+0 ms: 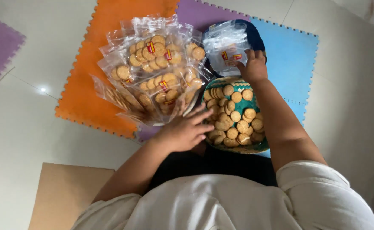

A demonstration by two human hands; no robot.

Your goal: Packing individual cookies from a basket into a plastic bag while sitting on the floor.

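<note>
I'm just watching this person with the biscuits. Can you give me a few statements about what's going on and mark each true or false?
1. The right hand touches the stack of empty clear bags. True.
2. The woven basket is empty. False: it holds loose round biscuits.
3. The filled biscuit packets lie over an orange foam mat. True.
4. The left hand holds a spoon. False: it holds no spoon, fingers spread beside the basket.
</note>
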